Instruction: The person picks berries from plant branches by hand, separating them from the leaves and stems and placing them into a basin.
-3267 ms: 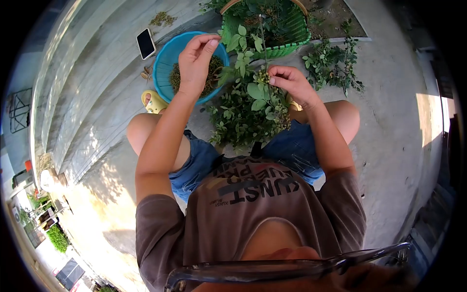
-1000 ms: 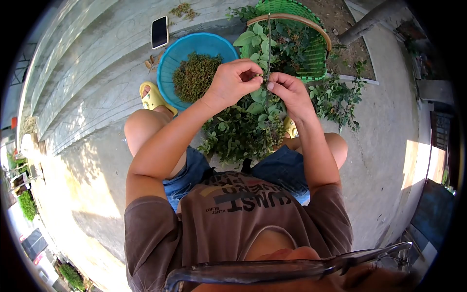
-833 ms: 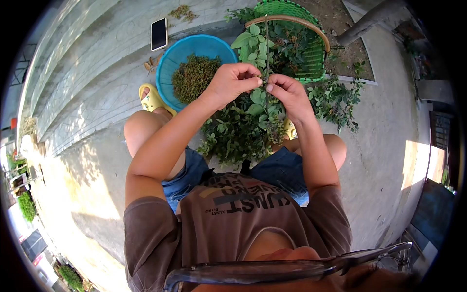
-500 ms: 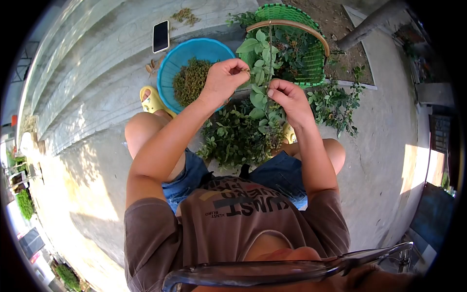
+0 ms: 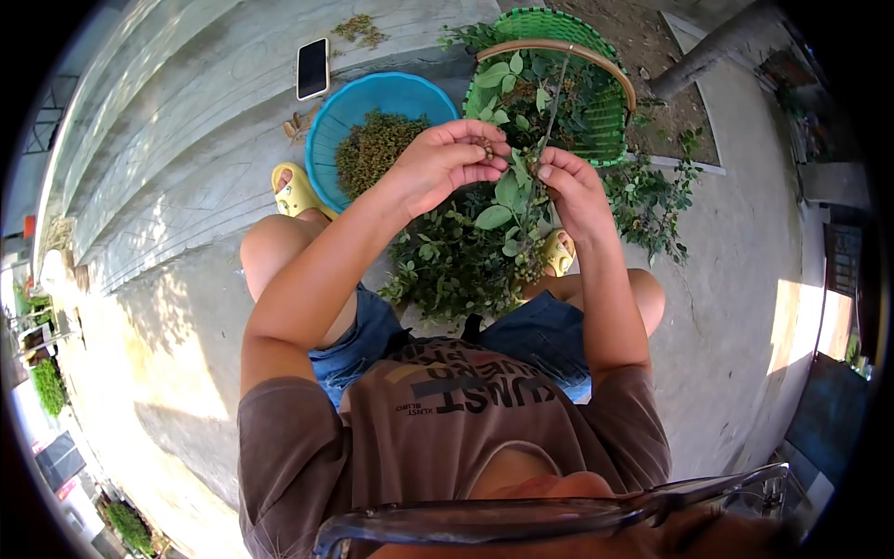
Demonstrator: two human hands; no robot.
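Note:
My right hand (image 5: 573, 191) pinches the stem of a leafy branch (image 5: 507, 194), which stands up past my fingertips over the basket. Just left of it, my left hand (image 5: 454, 163) is closed, fingers curled round a small cluster of berries (image 5: 486, 147) close to the branch. Below my left wrist is a blue basin (image 5: 321, 140), holding a heap of small greenish-brown berry clusters (image 5: 372, 154). Cut leafy branches (image 5: 447, 270) lie in a pile between my feet, under both hands.
A green woven basket (image 5: 605, 112) with a brown handle holds more branches at the back right. Other sprigs (image 5: 652, 205) lie on the concrete beside it. A phone (image 5: 313, 69) and some dried bits (image 5: 360, 30) rest on the step. Yellow clogs (image 5: 296, 191) are on my feet.
My right hand has moved slightly right, and the branch now leans to the right. My left hand has shifted right and a little down, its fingers now round a berry cluster.

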